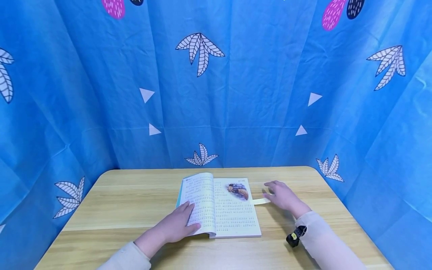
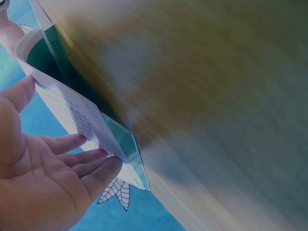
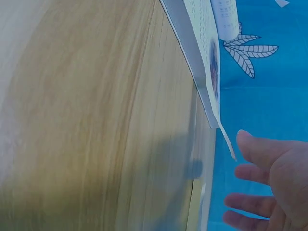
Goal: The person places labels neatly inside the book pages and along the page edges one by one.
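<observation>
An open book (image 1: 236, 219) with printed pages lies on the table, a small picture at the top of its right page. My left hand (image 1: 173, 225) rests on the curved left pages (image 1: 201, 193), fingers extended. In the left wrist view, its thumb (image 2: 24, 94) and fingertips touch the paper, and a green cover shows beneath. A pale yellow paper strip (image 1: 261, 201) sticks out from the book's right side. My right hand (image 1: 284, 197) is at the strip's outer end with its fingers spread. The right wrist view shows a gap between the thumb and the strip (image 3: 228, 140).
The book lies on a light wooden table (image 1: 128, 198) with rounded back corners. Blue curtains (image 1: 256, 93) with leaf prints hang behind it and along both sides. A black device (image 1: 295, 236) is strapped at my right wrist.
</observation>
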The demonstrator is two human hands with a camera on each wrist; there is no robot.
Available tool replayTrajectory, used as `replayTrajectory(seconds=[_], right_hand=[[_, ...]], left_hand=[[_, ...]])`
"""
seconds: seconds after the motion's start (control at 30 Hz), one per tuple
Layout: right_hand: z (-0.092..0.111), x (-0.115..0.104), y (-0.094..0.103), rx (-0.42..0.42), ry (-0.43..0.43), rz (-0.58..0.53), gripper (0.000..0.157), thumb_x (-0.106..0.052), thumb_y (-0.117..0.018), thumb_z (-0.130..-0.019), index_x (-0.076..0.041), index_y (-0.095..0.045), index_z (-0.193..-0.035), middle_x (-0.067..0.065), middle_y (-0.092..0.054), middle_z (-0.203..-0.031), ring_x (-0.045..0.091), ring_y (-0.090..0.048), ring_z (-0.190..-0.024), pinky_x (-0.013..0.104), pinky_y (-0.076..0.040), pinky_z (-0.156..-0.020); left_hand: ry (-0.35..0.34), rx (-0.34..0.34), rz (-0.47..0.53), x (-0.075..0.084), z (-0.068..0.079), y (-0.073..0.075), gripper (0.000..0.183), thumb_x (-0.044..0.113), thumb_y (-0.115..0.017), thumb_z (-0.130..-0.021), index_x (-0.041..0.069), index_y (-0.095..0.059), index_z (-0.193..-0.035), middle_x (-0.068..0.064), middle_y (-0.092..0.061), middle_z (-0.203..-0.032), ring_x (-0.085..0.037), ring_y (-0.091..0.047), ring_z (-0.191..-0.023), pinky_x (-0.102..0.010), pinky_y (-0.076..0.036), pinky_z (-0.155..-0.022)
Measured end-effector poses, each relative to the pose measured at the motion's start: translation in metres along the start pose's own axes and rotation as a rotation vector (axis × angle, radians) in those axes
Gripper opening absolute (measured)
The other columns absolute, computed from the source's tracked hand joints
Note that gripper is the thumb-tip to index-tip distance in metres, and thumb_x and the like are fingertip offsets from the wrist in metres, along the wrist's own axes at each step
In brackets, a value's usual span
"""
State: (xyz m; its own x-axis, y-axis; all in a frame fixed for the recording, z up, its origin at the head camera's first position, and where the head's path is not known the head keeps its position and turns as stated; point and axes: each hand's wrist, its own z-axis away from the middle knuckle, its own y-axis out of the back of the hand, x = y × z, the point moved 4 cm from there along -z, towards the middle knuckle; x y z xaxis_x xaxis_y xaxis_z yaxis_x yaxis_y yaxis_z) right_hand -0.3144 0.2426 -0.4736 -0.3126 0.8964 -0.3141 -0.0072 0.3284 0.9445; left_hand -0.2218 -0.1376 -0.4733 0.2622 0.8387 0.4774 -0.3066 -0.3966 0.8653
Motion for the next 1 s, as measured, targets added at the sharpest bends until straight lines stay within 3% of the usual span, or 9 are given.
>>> replayTrajectory(seconds=[0.27, 0.5, 1.0], right_hand=[[0.002, 0.006, 0.001, 0.004, -0.011, -0.030, 0.040, -0.023, -0.066, -0.098, 0.003, -0.063, -0.128, 0.025, -0.062, -0.123, 0.045, -0.057, -0.116, 0.059, -0.045, -0.101], [0.001, 0.009, 0.001, 0.032, 0.004, -0.009, 0.026, -0.016, -0.069, -0.094, 0.001, -0.069, -0.114, 0.018, -0.065, -0.110, 0.041, -0.061, -0.106, 0.058, -0.047, -0.097], [0.002, 0.023, 0.002, 0.090, -0.009, 0.045, 0.013, -0.005, -0.072, -0.089, -0.002, -0.072, -0.101, 0.010, -0.066, -0.096, 0.036, -0.063, -0.097, 0.054, -0.051, -0.092]], left_hand=[[0.007, -0.004, 0.004, 0.000, -0.001, 0.000, 0.084, 0.056, -0.060, -0.095, 0.000, -0.038, -0.152, -0.024, -0.030, -0.159, -0.042, -0.028, -0.146, -0.058, -0.029, -0.116], [0.006, -0.003, 0.007, 0.002, 0.000, 0.001, 0.084, 0.055, -0.061, -0.095, -0.002, -0.038, -0.151, -0.024, -0.031, -0.158, -0.041, -0.028, -0.147, -0.057, -0.029, -0.116], [0.001, -0.005, -0.010, 0.001, -0.003, -0.001, 0.083, 0.056, -0.059, -0.096, -0.002, -0.038, -0.152, -0.025, -0.031, -0.158, -0.041, -0.029, -0.146, -0.057, -0.029, -0.116]])
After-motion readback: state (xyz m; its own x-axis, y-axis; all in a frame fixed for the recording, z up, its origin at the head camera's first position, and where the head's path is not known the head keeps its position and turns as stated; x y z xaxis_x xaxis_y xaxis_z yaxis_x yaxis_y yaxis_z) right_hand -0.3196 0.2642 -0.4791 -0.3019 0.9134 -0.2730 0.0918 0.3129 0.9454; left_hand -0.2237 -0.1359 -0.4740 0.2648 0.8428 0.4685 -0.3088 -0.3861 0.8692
